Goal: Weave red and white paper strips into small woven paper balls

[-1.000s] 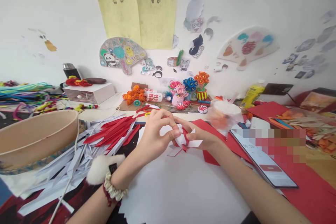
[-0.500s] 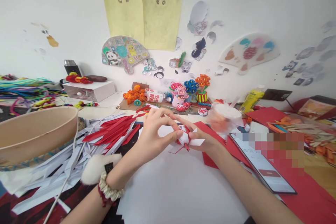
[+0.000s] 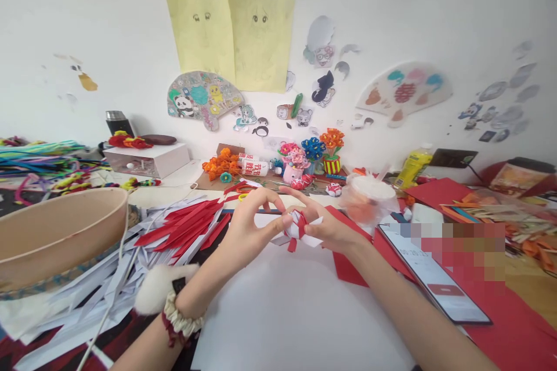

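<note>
Between my two hands is a small red and white folded-paper ball (image 3: 297, 227), with loose strip ends sticking out of it. My left hand (image 3: 256, 217) pinches its left side between thumb and fingers. On the other side, my right hand (image 3: 328, 225) grips it with the thumb in front and fingers partly hidden behind. Both hands hover over white paper sheets (image 3: 300, 301). To the left lie red paper strips (image 3: 185, 226) and a heap of white paper strips (image 3: 104, 266).
A beige oval basin (image 3: 61, 229) stands at the left. To the right, a phone (image 3: 439, 278) lies on red paper (image 3: 513, 330). Finished-looking red and white balls (image 3: 333, 189) sit at the back near a flower pot (image 3: 333, 165). A white cable (image 3: 117, 278) crosses the strips.
The paper ball has turned between my fingers and shifted slightly left, showing a red band in front. The camera has tilted up a little.
</note>
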Tool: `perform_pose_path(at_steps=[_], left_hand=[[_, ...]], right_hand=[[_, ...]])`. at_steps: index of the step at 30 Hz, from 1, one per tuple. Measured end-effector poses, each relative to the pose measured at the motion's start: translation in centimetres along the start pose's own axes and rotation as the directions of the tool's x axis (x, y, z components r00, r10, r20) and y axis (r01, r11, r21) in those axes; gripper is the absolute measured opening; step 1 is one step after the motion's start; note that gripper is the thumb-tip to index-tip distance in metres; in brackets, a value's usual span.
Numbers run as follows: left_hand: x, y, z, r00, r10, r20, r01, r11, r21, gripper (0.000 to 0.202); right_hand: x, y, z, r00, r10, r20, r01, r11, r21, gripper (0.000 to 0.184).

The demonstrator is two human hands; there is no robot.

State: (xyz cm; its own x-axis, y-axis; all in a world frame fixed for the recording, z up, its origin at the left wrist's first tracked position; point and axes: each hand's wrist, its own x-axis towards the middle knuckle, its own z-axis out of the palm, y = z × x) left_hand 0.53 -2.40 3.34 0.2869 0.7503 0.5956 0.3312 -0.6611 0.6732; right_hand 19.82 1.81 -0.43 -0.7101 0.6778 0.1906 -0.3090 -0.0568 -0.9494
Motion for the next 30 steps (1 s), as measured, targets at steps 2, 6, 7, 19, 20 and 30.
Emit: perform_pose_path(at_steps=[2, 6, 7, 19, 20, 30], left_hand=[[0.0, -0.2, 0.2, 1.0, 0.019, 0.016, -0.02, 0.997, 0.072, 0.018], [0.0, -0.8, 0.2, 0.998, -0.02, 0.055, 0.013, 0.991, 0.13, 0.016], [0.1, -1.0, 0.0, 0.998, -0.023, 0.062, 0.014, 0.991, 0.132, 0.014], [-0.3, -1.4, -0.4, 0.911, 0.302, 0.283, -0.408, 0.768, 0.495, 0.014], [-0.4, -1.6, -0.1, 0.908, 0.326, 0.265, -0.419, 0.744, 0.521, 0.01], [-0.2, -3.1, -0.1, 0.858, 0.414, 0.304, -0.513, 0.663, 0.545, 0.022]], right_hand=[[0.0, -0.1, 0.0, 0.999, -0.029, -0.032, 0.028, 0.999, -0.041, 0.092], [-0.2, -0.6, -0.3, 0.999, -0.015, -0.047, 0.012, 0.997, -0.077, 0.082], [-0.3, -0.8, -0.4, 0.999, 0.006, -0.044, -0.009, 0.997, -0.083, 0.079], [-0.2, -0.4, -0.9, 0.978, 0.048, -0.202, -0.093, 0.972, -0.216, 0.064], [-0.2, -0.4, -0.9, 0.977, 0.05, -0.206, -0.097, 0.969, -0.226, 0.063], [-0.2, -0.4, -0.9, 0.963, 0.042, -0.264, -0.124, 0.946, -0.3, 0.06]])
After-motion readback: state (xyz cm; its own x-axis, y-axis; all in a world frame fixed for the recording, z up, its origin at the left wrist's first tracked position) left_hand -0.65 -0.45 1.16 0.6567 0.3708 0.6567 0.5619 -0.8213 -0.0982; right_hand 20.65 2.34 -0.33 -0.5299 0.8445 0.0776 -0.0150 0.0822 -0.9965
